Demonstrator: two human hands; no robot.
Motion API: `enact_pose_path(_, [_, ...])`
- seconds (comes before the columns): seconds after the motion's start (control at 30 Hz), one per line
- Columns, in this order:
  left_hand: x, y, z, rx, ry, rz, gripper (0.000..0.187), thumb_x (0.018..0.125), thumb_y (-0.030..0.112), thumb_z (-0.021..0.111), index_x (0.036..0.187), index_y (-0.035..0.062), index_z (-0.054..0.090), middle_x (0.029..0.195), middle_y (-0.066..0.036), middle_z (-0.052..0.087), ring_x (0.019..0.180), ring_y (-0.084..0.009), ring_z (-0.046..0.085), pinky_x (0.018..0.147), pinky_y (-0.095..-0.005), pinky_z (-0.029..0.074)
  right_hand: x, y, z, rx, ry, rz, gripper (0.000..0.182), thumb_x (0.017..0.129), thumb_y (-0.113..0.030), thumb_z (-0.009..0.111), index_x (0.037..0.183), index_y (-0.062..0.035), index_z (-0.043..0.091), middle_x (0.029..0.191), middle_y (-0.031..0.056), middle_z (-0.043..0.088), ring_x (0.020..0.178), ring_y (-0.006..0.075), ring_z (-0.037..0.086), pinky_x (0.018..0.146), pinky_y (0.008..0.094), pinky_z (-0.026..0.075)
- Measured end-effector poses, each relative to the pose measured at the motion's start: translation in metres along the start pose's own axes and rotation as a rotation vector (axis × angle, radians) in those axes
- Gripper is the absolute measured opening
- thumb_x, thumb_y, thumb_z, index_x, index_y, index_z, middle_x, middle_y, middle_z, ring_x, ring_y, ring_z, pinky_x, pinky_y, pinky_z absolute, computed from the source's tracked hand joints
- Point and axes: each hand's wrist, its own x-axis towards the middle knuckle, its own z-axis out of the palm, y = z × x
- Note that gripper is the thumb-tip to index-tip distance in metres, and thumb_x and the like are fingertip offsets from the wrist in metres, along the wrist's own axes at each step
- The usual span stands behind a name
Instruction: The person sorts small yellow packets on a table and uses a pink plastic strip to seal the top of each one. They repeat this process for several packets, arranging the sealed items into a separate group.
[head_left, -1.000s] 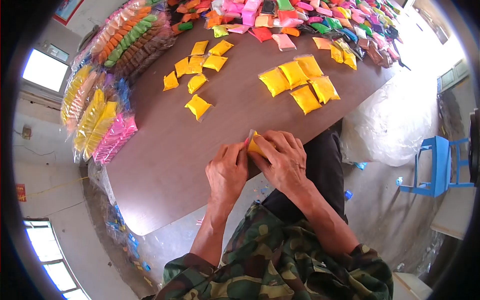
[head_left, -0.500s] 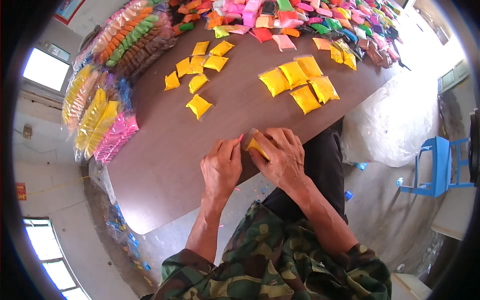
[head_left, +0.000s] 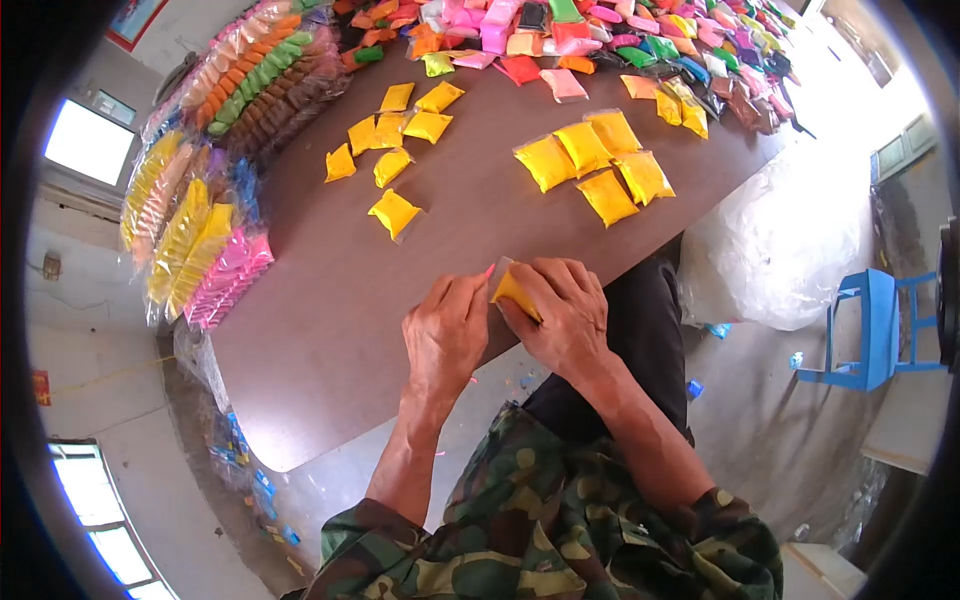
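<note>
My right hand [head_left: 562, 312] is closed on a small clear packet with yellow filling [head_left: 515, 291], held over the table's near edge. Just beside it, my left hand [head_left: 446, 325] is pinched shut, and a small pink strip [head_left: 490, 271] pokes out from its fingertips next to the packet's clear edge. Farther up the table lie several loose yellow packets [head_left: 390, 130], with a single yellow packet [head_left: 395, 211] nearer to me. To the right, several more yellow packets [head_left: 585, 150] sit in a tight cluster.
A heap of mixed coloured packets [head_left: 575, 45] covers the brown table's [head_left: 320, 340] far end. Bundled bags of packets [head_left: 215, 240] line its left side. A big translucent plastic bag [head_left: 775, 250] and a blue stool [head_left: 865, 325] stand at the right.
The yellow packet has turned slightly in my right hand, showing more of its filling. My left fingertips have shifted a little closer to it, and less of the pink strip sticks out.
</note>
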Motion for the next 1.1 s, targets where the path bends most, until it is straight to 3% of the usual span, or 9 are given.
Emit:
enact_pose_path(0.17, [0.015, -0.009, 0.015, 0.034, -0.078, 0.094, 0.005, 0.103, 0.012, 0.077, 0.102, 0.0071, 0.078, 0.095, -0.011, 0.073, 0.078, -0.0375, 0.074, 0.067, -0.0468, 0.059, -0.002, 0.002, -0.001, 0.017, 0.022, -0.006, 0.042, 0.081, -0.015, 0.096, 0.118, -0.0122, 0.078, 0.117, 0.0069, 0.075, 0.111, 0.0329, 0.072, 0.097, 0.0454, 0.057])
enact_pose_path(0.27, [0.032, -0.010, 0.011, 0.008, -0.098, 0.074, 0.008, 0.100, 0.005, 0.078, 0.107, 0.0020, 0.080, 0.094, -0.017, 0.074, 0.078, -0.0383, 0.073, 0.069, -0.0442, 0.057, -0.003, 0.002, -0.001, 0.015, 0.021, -0.029, 0.041, 0.082, -0.016, 0.095, 0.118, -0.0124, 0.077, 0.117, 0.0063, 0.074, 0.110, 0.0321, 0.072, 0.095, 0.0449, 0.056])
enact_pose_path(0.47, [0.019, 0.003, 0.002, -0.062, -0.146, 0.012, 0.008, 0.102, 0.007, 0.076, 0.107, 0.0014, 0.079, 0.093, -0.016, 0.074, 0.082, -0.0385, 0.073, 0.073, -0.0451, 0.057, -0.002, 0.004, -0.003, 0.032, 0.025, -0.033, 0.042, 0.082, -0.018, 0.095, 0.119, -0.0124, 0.075, 0.118, 0.0056, 0.074, 0.111, 0.0314, 0.071, 0.091, 0.0446, 0.054])
enact_pose_path(0.53, [0.013, -0.010, 0.009, -0.016, -0.044, 0.010, 0.008, 0.101, 0.006, 0.076, 0.108, 0.0011, 0.079, 0.092, -0.016, 0.074, 0.080, -0.0365, 0.072, 0.072, -0.0430, 0.057, -0.003, 0.004, -0.004, 0.037, 0.014, -0.022, 0.045, 0.078, -0.017, 0.098, 0.118, -0.0120, 0.077, 0.117, 0.0062, 0.074, 0.110, 0.0318, 0.072, 0.093, 0.0450, 0.055])
enact_pose_path(0.67, [0.013, -0.027, -0.004, 0.001, -0.021, -0.039, 0.004, 0.101, 0.008, 0.076, 0.103, 0.0043, 0.077, 0.098, -0.014, 0.076, 0.082, -0.0400, 0.074, 0.071, -0.0461, 0.058, -0.006, 0.003, -0.011, 0.022, -0.030, -0.022, 0.054, 0.083, -0.018, 0.096, 0.132, -0.0113, 0.075, 0.125, 0.0089, 0.074, 0.118, 0.0350, 0.072, 0.100, 0.0467, 0.055])
enact_pose_path(0.7, [0.009, -0.031, -0.005, -0.023, -0.007, -0.039, 0.004, 0.101, 0.006, 0.077, 0.104, 0.0033, 0.078, 0.094, -0.014, 0.075, 0.077, -0.0352, 0.073, 0.068, -0.0439, 0.057, -0.007, 0.000, -0.016, 0.050, -0.043, -0.005, 0.057, 0.085, -0.018, 0.096, 0.136, -0.0107, 0.073, 0.130, 0.0101, 0.074, 0.124, 0.0362, 0.071, 0.105, 0.0476, 0.055])
enact_pose_path(0.9, [-0.009, -0.041, -0.002, -0.084, 0.084, -0.113, 0.009, 0.100, 0.004, 0.081, 0.108, 0.0028, 0.080, 0.091, -0.014, 0.075, 0.072, -0.0249, 0.072, 0.065, -0.0382, 0.056, -0.011, 0.009, -0.037, 0.067, -0.144, -0.089, 0.050, 0.090, -0.015, 0.090, 0.135, -0.0103, 0.070, 0.133, 0.0087, 0.072, 0.130, 0.0333, 0.068, 0.106, 0.0471, 0.055])
enact_pose_path(1.0, [-0.007, -0.038, -0.001, -0.093, 0.105, -0.095, 0.009, 0.100, 0.005, 0.081, 0.108, 0.0022, 0.080, 0.093, -0.014, 0.076, 0.073, -0.0256, 0.073, 0.067, -0.0374, 0.058, -0.006, 0.011, -0.047, -0.038, -0.148, -0.142, 0.042, 0.094, -0.014, 0.087, 0.133, -0.0081, 0.072, 0.130, 0.0096, 0.076, 0.127, 0.0322, 0.071, 0.108, 0.0483, 0.056])
enact_pose_path(1.1, [-0.008, -0.038, -0.002, -0.073, 0.092, -0.098, 0.008, 0.100, 0.005, 0.081, 0.108, 0.0018, 0.080, 0.094, -0.014, 0.076, 0.074, -0.0252, 0.073, 0.068, -0.0368, 0.059, -0.005, 0.023, -0.047, -0.027, -0.058, -0.061, 0.030, 0.101, -0.013, 0.081, 0.128, -0.0042, 0.074, 0.122, 0.0142, 0.080, 0.116, 0.0340, 0.077, 0.099, 0.0453, 0.060])
